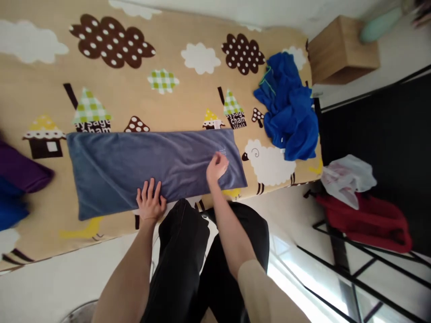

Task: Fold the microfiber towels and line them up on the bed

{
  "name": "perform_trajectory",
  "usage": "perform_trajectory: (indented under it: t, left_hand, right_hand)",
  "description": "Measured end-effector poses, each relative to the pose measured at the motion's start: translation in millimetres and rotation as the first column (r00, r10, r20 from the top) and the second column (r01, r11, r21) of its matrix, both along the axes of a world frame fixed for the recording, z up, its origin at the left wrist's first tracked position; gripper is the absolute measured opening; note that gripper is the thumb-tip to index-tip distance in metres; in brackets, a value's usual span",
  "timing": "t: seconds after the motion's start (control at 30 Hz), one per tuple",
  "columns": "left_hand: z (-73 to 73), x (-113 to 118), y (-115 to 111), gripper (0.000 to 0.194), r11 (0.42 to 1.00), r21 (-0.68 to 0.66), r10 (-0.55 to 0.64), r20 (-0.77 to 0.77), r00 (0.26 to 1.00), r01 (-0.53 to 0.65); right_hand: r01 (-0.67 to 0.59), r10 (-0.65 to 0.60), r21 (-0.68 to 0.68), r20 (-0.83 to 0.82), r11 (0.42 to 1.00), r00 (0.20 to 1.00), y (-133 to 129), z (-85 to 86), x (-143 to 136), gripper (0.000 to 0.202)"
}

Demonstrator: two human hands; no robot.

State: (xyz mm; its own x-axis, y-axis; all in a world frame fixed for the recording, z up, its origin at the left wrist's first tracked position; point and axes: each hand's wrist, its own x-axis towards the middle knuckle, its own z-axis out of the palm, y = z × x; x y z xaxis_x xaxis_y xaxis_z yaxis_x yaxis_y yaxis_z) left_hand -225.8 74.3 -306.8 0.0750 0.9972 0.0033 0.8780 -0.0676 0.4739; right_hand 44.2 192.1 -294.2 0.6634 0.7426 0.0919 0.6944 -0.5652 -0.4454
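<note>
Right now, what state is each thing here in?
Gray-blue cloth: laid out, wrinkled
Left hand: spread, on gray-blue cloth
Right hand: curled, contact unclear
Blue cloth at right: crumpled heap
Purple cloth: folding unclear
Plastic bag: crumpled
Printed sheet: spread out

The single head camera looks forward and down from above, rather near, at the blue-grey cloth (151, 157).

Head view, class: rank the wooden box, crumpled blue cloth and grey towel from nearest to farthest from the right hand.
1. Grey towel: beneath the right hand.
2. Crumpled blue cloth: to the right.
3. Wooden box: beyond that, upper right.
</note>
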Motion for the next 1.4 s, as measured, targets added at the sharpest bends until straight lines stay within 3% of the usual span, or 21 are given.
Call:
perform_trajectory:
  t: [0.07, 0.13, 0.2, 0.3, 0.37, 0.43, 0.5, 0.6, 0.7, 0.77, 0.87, 0.9, 0.97, 1.1, 1.2, 1.3, 1.37, 1.4]
  left_hand:
    - [-0.6, -1, 0, 0.064, 1.000, -0.023, 0.010, 0.017, 1.000, -0.009]
    - [-0.8, -1, 0, 0.066, 0.999, -0.051, 0.020, 0.031, 0.999, -0.019]
    - [-1.4, -2, -1, 0.067, 0.996, -0.081, 0.031, 0.039, 0.999, -0.028]
    - [-4.0, -2, -2, 0.069, 0.993, -0.114, 0.046, 0.041, 0.998, -0.041]
    - [-6.1, -3, -3, 0.069, 0.991, -0.126, 0.048, 0.036, 0.998, -0.043]
    - [-7.7, -3, -4, 0.069, 0.991, -0.125, 0.045, 0.038, 0.998, -0.040]
    - [-8.4, -3, -4, 0.068, 0.993, -0.116, 0.044, 0.047, 0.998, -0.038]
    - [-8.3, -4, -5, 0.067, 0.993, -0.115, 0.041, 0.032, 0.999, -0.037]
    - [-8.2, -4, -5, 0.067, 0.993, -0.113, 0.030, -0.008, 1.000, -0.031]
    - [-8.3, -4, -5, 0.066, 0.994, -0.107, 0.026, -0.018, 1.000, -0.028]
    - [-8.1, -4, -5, 0.066, 0.992, -0.121, 0.036, -0.017, 0.999, -0.037]
    - [-7.8, -4, -4, 0.066, 0.991, -0.124, 0.039, -0.017, 0.999, -0.041]
    - [-7.1, -4, -4, 0.066, 0.992, -0.122, 0.037, -0.020, 0.999, -0.039]
    - [-6.5, -4, -4, 0.067, 0.989, -0.142, 0.030, -0.005, 1.000, -0.030]
    - [-6.7, -4, -4, 0.068, 0.986, -0.160, 0.041, 0.021, 0.999, -0.037]
    - [-5.5, -4, -4, 0.067, 0.986, -0.160, 0.039, 0.013, 0.999, -0.036]
    - [-3.2, -3, -3, 0.066, 0.988, -0.153, 0.029, -0.006, 1.000, -0.030]
    - [-1.7, -3, -3, 0.066, 0.989, -0.147, 0.022, -0.015, 1.000, -0.024]
  right_hand:
    - [0.062, -0.046, -0.132, 0.115, 0.989, 0.992, 50, 6.2, 46, 0.055]
    - [0.003, 0.022, -0.197, 0.123, 0.980, 0.992, 91, 12.5, 89, 0.058]
    - [-0.133, 0.161, -0.265, 0.085, 0.955, 0.983, 118, 17.5, 124, 0.056]
    - [-0.417, 0.444, -0.375, -0.015, 0.828, 0.896, 136, 17.9, 160, 0.055]
    - [-0.542, 0.563, -0.398, -0.074, 0.740, 0.823, 143, 13.6, 178, 0.061]
    - [-0.563, 0.580, -0.381, -0.082, 0.733, 0.811, 150, 8.4, 193, 0.063]
    - [-0.513, 0.530, -0.367, -0.063, 0.776, 0.846, 157, 5.6, 200, 0.062]
    - [-0.405, 0.429, -0.308, 0.010, 0.861, 0.903, 157, 10.2, 184, 0.066]
    - [-0.307, 0.324, -0.110, 0.216, 0.945, 0.921, 134, 21.7, 131, 0.063]
    - [-0.399, 0.399, -0.064, 0.294, 0.915, 0.868, 107, 26.3, 88, 0.056]
    - [-0.588, 0.622, -0.204, 0.252, 0.783, 0.741, 68, 20.4, 49, 0.057]
    - [-0.597, 0.646, -0.252, 0.220, 0.762, 0.731, 61, 15.4, 48, 0.059]
    - [-0.553, 0.619, -0.314, 0.173, 0.772, 0.766, 59, 3.6, 63, 0.063]
    - [-0.449, 0.515, -0.350, 0.121, 0.822, 0.849, 88, -12.0, 115, 0.067]
    - [-0.367, 0.421, -0.305, 0.131, 0.879, 0.898, 101, -10.7, 110, 0.067]
    - [-0.342, 0.376, -0.194, 0.176, 0.919, 0.910, 69, -4.7, 53, 0.066]
    - [-0.454, 0.480, -0.177, 0.155, 0.873, 0.863, 22, -2.2, 3, 0.063]
    - [-0.536, 0.561, -0.189, 0.122, 0.823, 0.819, -6, -2.0, -19, 0.062]
